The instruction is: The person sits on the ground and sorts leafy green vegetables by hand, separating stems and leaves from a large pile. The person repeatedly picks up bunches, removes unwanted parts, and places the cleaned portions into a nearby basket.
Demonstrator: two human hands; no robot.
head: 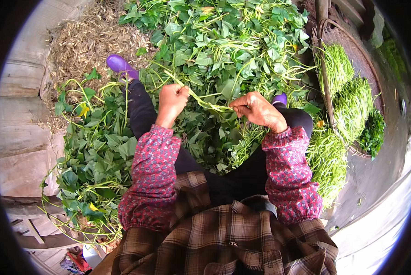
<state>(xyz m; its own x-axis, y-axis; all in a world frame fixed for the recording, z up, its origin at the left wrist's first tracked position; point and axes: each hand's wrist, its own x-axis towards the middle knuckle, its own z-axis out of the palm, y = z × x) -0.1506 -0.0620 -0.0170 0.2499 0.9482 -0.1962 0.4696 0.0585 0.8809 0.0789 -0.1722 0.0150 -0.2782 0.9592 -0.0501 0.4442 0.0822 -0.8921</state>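
Note:
My left hand [172,103] is closed around pale green leaf vine stems [205,104], in the middle of the view. The stems run down to the right, where my right hand [257,110] pinches their other end between thumb and fingertips. Below and beyond both hands lies a large heap of leafy green vines [203,58], which look like sweet potato vines. More leafy vines [99,151] lie to the left of my leg. Bundles of trimmed light green stems [351,106] lie to the right.
Dry brown husks [92,44] cover the floor at the upper left, beside wooden boards [19,120]. A woven basket tray [369,62] holds stems and a dark leafy bunch [372,134] at the right. A wooden pole [326,75] stands between heap and tray. Purple shoes [119,65] rest among the vines.

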